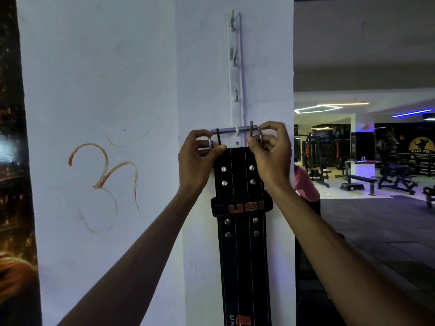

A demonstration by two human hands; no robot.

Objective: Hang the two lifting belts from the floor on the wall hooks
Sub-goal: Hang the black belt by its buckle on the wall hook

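Head cam: the black leather lifting belt [240, 231] is being hung flat against the white pillar, its steel buckle bar [235, 131] lying over the lowest white hook [237, 131], gripped either side by the left hand [197, 156] and right hand [270, 151].

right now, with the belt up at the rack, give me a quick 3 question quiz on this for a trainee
1. True or false: the buckle bar of the black belt sits across the lowest hook of the white hook rack.
2. Multiple choice: how many hooks above that one show nothing hanging on them? A) one B) two C) three
3. Short answer: where do the left hand and right hand grip?

Key:
1. True.
2. C, three.
3. At the buckle, one hand at each end: the left hand on its left ring, the right hand on its right ring.
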